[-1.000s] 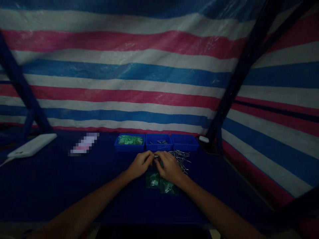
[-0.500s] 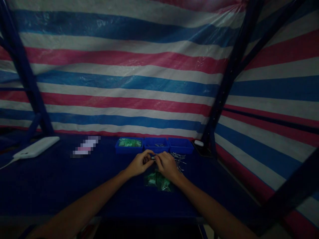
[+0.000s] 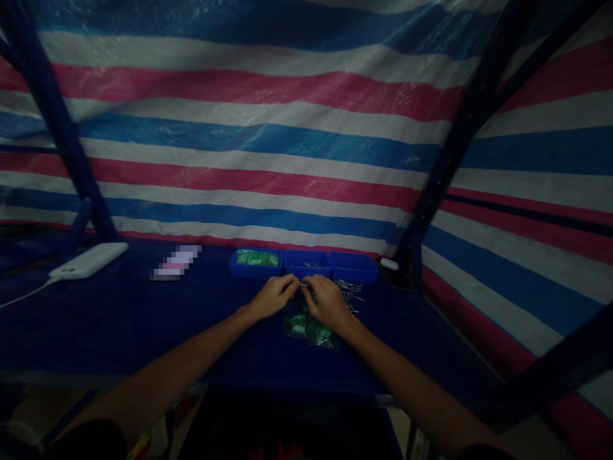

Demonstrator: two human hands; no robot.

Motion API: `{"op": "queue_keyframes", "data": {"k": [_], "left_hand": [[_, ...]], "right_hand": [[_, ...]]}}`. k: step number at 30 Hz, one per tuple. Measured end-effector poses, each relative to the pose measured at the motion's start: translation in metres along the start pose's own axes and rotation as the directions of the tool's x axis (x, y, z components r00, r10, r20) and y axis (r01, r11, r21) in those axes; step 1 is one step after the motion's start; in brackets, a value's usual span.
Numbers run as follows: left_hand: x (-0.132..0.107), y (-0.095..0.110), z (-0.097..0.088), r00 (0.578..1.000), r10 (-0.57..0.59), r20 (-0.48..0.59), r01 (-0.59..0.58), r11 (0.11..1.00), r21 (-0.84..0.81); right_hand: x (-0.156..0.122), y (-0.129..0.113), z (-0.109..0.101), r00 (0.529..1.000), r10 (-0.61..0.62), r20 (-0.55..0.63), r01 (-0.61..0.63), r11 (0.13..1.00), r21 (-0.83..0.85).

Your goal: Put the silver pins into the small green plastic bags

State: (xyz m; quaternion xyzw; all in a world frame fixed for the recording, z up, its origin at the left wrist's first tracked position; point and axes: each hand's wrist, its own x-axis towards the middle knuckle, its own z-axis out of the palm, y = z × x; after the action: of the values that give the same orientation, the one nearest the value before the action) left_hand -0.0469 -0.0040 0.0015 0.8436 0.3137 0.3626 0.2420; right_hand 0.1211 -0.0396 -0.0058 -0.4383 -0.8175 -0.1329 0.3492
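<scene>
At our fingertips, a small, shiny grey metal piece (image 3: pixel 302 285) shows as a glint in the gap where both hands meet, just above the dark blue tabletop (image 3: pixel 201 345). Our left hand (image 3: pixel 276 296) appears to pinch one end between thumb and forefinger; our right hand (image 3: pixel 328 301) seems to grip the other, its fingers curled over and hiding most of it. How firmly we hold it, we cannot tell. With so little surface to grasp, we judge that a slight twist or uneven pull could make the piece slip and drop.

Just below our right hand lie small green-tinted clear plastic bags (image 3: pixel 297 327) with pale contents. A dropped piece could fall among them and be hard to spot in this dim light, and our right wrist could drag them if it lowers.

Beyond the right knuckles, a loose spread of thin silvery metal rods (image 3: pixel 352 291) sits close by; a careless sweep outward might scatter them.

Farther off stand a blue plastic bin of green packets (image 3: pixel 257 272), a blue plastic bin with small metal parts (image 3: pixel 306 273) and a third blue plastic bin (image 3: pixel 355 276), side by side. Reaching forward too low, we could knock their front walls and jolt what they hold.
</scene>
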Motion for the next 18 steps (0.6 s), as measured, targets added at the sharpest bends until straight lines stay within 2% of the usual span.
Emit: {"op": "queue_keyframes", "data": {"k": [6,10,14,18], "left_hand": [[-0.0003,-0.0012,0.0017,1.0,-0.007,-0.022,0.007,1.0,-0.028],[-0.0007,-0.0002,0.0015,0.999,0.044,-0.029,-0.044,0.999,0.016],[-0.0023,0.0006,0.0005,0.998,0.054,-0.011,-0.053,0.997,0.051],[-0.0047,0.0007,0.0015,0.998,0.026,-0.055,-0.024,0.999,0.031]], "right_hand": [[0.0026,0.0026,-0.0008,1.0,0.02,0.013,-0.019,0.999,-0.041],[0.0047,0.0059,-0.0043,0.999,0.039,-0.021,-0.039,0.999,-0.027],[0.0028,0.0068,-0.0035,0.998,0.068,-0.005,-0.068,0.997,0.024],[-0.0002,0.0043,-0.0019,0.997,0.073,-0.003,-0.072,0.991,0.11]]}}
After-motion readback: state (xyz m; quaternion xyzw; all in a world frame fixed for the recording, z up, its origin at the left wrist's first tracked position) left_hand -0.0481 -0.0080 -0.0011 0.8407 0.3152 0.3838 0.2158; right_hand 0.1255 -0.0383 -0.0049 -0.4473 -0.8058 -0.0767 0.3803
